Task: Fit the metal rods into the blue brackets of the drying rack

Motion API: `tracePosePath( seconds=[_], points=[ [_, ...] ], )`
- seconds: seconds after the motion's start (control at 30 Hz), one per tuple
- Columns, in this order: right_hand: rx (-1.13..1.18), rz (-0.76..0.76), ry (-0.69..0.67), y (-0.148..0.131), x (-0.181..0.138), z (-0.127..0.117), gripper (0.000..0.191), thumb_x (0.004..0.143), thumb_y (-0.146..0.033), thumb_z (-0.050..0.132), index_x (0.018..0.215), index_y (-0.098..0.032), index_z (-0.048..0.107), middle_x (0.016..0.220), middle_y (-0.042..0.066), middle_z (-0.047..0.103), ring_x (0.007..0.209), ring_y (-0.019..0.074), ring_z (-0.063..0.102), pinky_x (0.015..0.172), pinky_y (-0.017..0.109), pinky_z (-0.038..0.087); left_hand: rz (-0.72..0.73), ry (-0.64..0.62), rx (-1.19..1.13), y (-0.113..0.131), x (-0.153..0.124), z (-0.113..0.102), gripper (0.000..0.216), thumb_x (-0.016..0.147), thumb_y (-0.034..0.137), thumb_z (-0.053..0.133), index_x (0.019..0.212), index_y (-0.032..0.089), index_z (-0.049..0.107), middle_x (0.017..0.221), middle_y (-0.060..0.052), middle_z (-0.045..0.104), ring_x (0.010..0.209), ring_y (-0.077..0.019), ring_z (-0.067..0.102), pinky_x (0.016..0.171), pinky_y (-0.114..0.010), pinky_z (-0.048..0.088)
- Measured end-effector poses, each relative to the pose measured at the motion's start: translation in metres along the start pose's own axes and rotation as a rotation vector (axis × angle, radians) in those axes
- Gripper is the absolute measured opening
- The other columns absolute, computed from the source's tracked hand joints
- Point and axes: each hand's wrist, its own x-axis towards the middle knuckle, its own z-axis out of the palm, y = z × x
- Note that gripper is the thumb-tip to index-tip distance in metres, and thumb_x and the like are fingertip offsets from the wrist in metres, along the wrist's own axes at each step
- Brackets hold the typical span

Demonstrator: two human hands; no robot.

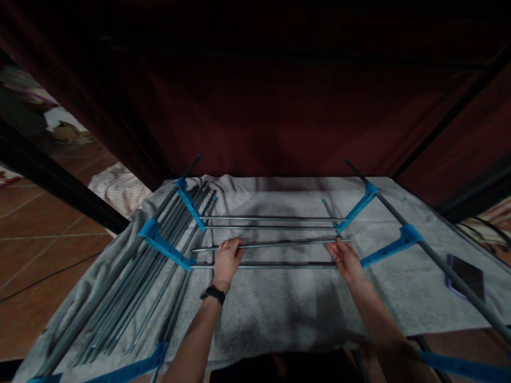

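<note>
A thin grey metal tube (285, 244) spans between my hands, lying crosswise. My left hand (227, 259) is closed round it near its left end, with a dark band on the wrist. Near the other end, my right hand (345, 258) pinches the same tube between thumb and fingers. Just below runs another crosswise tube (285, 265), joined to a blue plastic bracket (165, 244) at the left and a blue bracket (391, 249) at the right. Farther back, two crosswise tubes (271, 218) join a second pair of brackets. Long side poles (393, 207) pass through the brackets.
Several loose grey tubes (147, 276) lie bundled at the left on a grey blanket (275, 314). A phone (466, 277) rests at the right beneath a pole. Dark red panels (255, 122) rise behind. Tiled floor (48, 234) shows at the left, with a dark cable across it.
</note>
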Motion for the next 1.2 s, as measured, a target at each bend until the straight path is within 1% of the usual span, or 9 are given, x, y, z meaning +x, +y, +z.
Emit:
tracePosePath(
  seconds=[0.13, 0.27, 0.4, 0.5, 0.57, 0.67, 0.8, 0.93, 1.2],
  points=[
    [0.03, -0.018, 0.005, 0.0, -0.003, 0.006, 0.037, 0.068, -0.026, 0.1, 0.077, -0.026, 0.064, 0.075, -0.006, 0.076, 0.066, 0.0114, 0.073, 0.078, 0.025, 0.069, 0.034, -0.005, 0.021, -0.003, 0.001, -0.001, 0.012, 0.099, 0.025, 0.063, 0.105, 0.025, 0.074, 0.108, -0.008, 0.082, 0.111, -0.0309, 0.074, 0.1, -0.045, 0.055],
    [0.071, -0.031, 0.017, 0.001, -0.004, 0.011, 0.037, 0.068, -0.025, 0.099, 0.08, -0.026, 0.064, 0.085, -0.003, 0.08, 0.07, 0.0141, 0.075, 0.081, 0.031, 0.07, 0.095, -0.016, 0.003, -0.006, 0.003, -0.004, 0.017, 0.101, 0.033, 0.061, 0.105, 0.026, 0.076, 0.109, -0.008, 0.083, 0.111, -0.0308, 0.075, 0.099, -0.046, 0.056],
    [0.097, -0.035, 0.031, 0.002, -0.005, 0.013, 0.045, 0.066, -0.03, 0.103, 0.076, -0.027, 0.059, 0.072, -0.006, 0.072, 0.064, 0.0137, 0.072, 0.086, 0.033, 0.07, 0.122, -0.024, -0.006, -0.009, 0.005, -0.004, 0.022, 0.101, 0.034, 0.06, 0.111, 0.026, 0.078, 0.113, -0.007, 0.084, 0.114, -0.0307, 0.075, 0.101, -0.047, 0.057],
    [0.102, -0.041, 0.039, 0.003, -0.004, 0.013, 0.048, 0.066, -0.034, 0.104, 0.074, -0.027, 0.057, 0.065, -0.007, 0.068, 0.062, 0.0129, 0.07, 0.079, 0.03, 0.069, 0.091, -0.019, -0.001, -0.009, 0.005, -0.003, 0.022, 0.099, 0.031, 0.062, 0.113, 0.026, 0.078, 0.116, -0.008, 0.084, 0.115, -0.0304, 0.076, 0.103, -0.046, 0.057],
    [0.102, -0.046, 0.041, 0.003, -0.004, 0.013, 0.048, 0.066, -0.035, 0.104, 0.074, -0.027, 0.057, 0.066, -0.007, 0.068, 0.061, 0.0126, 0.07, 0.074, 0.028, 0.068, 0.063, -0.014, 0.008, -0.01, 0.005, -0.003, 0.02, 0.099, 0.032, 0.062, 0.111, 0.025, 0.077, 0.112, -0.008, 0.084, 0.11, -0.0303, 0.077, 0.101, -0.046, 0.058],
    [0.101, -0.046, 0.038, 0.003, -0.004, 0.013, 0.047, 0.066, -0.036, 0.104, 0.075, -0.027, 0.058, 0.066, -0.007, 0.068, 0.062, 0.0125, 0.07, 0.074, 0.027, 0.068, 0.068, -0.007, 0.012, -0.01, 0.005, -0.004, 0.018, 0.099, 0.032, 0.061, 0.107, 0.025, 0.075, 0.107, -0.008, 0.083, 0.105, -0.0299, 0.077, 0.098, -0.045, 0.058],
    [0.102, -0.036, 0.033, 0.004, -0.003, 0.012, 0.041, 0.067, -0.029, 0.102, 0.079, -0.026, 0.063, 0.074, -0.006, 0.075, 0.065, 0.0122, 0.071, 0.077, 0.028, 0.069, 0.111, 0.026, 0.019, -0.009, 0.004, -0.004, 0.019, 0.101, 0.032, 0.059, 0.107, 0.026, 0.076, 0.11, -0.008, 0.083, 0.11, -0.0305, 0.075, 0.101, -0.046, 0.056],
    [0.102, -0.009, 0.034, 0.005, -0.002, 0.009, 0.033, 0.072, -0.023, 0.098, 0.085, -0.025, 0.068, 0.086, -0.002, 0.081, 0.071, 0.0135, 0.075, 0.079, 0.029, 0.069, 0.075, 0.056, 0.055, -0.003, 0.003, -0.004, 0.024, 0.101, 0.026, 0.054, 0.11, 0.026, 0.077, 0.113, -0.009, 0.083, 0.115, -0.0309, 0.072, 0.111, -0.05, 0.05],
    [0.092, 0.074, 0.051, 0.003, 0.009, 0.003, 0.023, 0.079, -0.01, 0.086, 0.085, -0.025, 0.069, 0.086, -0.001, 0.081, 0.071, 0.015, 0.076, 0.087, 0.034, 0.07, -0.008, 0.061, 0.069, 0.003, 0.003, -0.004, 0.031, 0.096, 0.016, 0.054, 0.111, 0.026, 0.079, 0.113, -0.009, 0.083, 0.115, -0.03, 0.072, 0.115, -0.051, 0.048]
  ],
)
